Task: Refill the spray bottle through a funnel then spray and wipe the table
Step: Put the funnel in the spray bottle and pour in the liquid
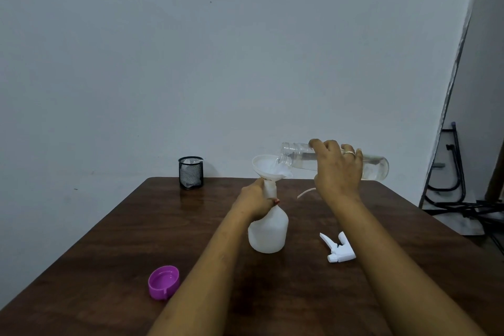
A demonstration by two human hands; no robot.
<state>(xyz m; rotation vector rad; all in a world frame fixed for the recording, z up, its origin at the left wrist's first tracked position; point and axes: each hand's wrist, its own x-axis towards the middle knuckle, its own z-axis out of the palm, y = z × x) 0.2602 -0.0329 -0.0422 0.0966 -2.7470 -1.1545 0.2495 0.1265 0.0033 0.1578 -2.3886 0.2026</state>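
Note:
A white spray bottle (268, 232) stands upright on the brown table (136, 226), its top off. A white funnel (268, 168) sits in its neck. My left hand (255, 202) grips the bottle's neck and the funnel's stem. My right hand (336, 169) holds a clear water bottle (375, 166) on its side above the table, its mouth over the funnel's bowl, and water runs into the funnel. The white trigger sprayer head (338, 247) lies on the table right of the bottle, with its thin tube (305, 192) partly hidden behind my right wrist.
A purple cap (163, 282) lies upside down near the front left. A black mesh cup (191, 172) with something white inside stands at the table's far edge against the wall. Black metal stands and cables (458, 194) sit on the floor at right.

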